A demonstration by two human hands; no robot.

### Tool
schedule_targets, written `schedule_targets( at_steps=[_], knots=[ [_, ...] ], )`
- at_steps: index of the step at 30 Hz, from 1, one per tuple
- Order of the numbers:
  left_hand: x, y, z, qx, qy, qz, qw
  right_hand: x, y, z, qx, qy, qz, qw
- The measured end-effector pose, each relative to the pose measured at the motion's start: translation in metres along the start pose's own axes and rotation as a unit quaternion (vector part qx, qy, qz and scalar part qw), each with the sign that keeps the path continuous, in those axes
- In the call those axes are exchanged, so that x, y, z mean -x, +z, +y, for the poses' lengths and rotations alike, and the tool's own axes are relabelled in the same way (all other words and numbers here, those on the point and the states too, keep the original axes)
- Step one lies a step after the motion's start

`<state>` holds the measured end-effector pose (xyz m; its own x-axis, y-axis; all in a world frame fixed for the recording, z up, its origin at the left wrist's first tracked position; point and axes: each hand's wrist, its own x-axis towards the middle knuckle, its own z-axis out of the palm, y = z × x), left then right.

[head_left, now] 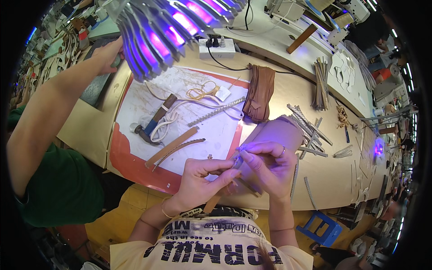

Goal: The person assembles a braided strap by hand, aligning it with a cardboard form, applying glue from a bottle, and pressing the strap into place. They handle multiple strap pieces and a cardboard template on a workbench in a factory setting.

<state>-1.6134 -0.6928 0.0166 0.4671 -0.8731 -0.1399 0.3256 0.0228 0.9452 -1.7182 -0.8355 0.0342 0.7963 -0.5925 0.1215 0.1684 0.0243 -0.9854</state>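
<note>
Your left hand and right hand are close together just above the near edge of the table, and both pinch a small shiny strip between the fingertips. The strip sits right between your two hands, a bit nearer the right one, and its long way runs up and down toward the white mat. The strip looks thin, bumpy and silvery like the braided strip on the mat, where a flat brown leather strap and a hammer also lie.
</note>
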Motion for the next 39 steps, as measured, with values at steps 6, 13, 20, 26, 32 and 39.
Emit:
schedule_targets(
  at_steps=[6,13,20,26,32,39],
  knots=[
    [0.0,-0.002,-0.007,-0.048,0.037,0.01,0.998,0.0,0.002,0.007,-0.088,0.033,0.032,0.995],
    [0.003,-0.006,-0.012,-0.097,0.03,-0.014,0.995,0.001,0.002,0.009,-0.096,0.034,0.013,0.995],
    [0.0,-0.007,-0.015,-0.096,0.043,0.004,0.994,0.0,0.006,0.013,-0.105,0.1,0.028,0.989],
    [-0.002,-0.014,-0.01,0.023,-0.01,-0.001,1.0,-0.007,0.003,0.014,-0.074,0.073,-0.03,0.994],
    [-0.001,-0.012,-0.008,0.0,-0.007,-0.002,1.0,0.001,0.008,0.01,-0.022,0.126,-0.019,0.992],
    [-0.002,-0.01,-0.01,0.017,-0.04,-0.019,0.999,0.0,0.02,0.022,0.116,0.06,0.03,0.991]
  ],
)
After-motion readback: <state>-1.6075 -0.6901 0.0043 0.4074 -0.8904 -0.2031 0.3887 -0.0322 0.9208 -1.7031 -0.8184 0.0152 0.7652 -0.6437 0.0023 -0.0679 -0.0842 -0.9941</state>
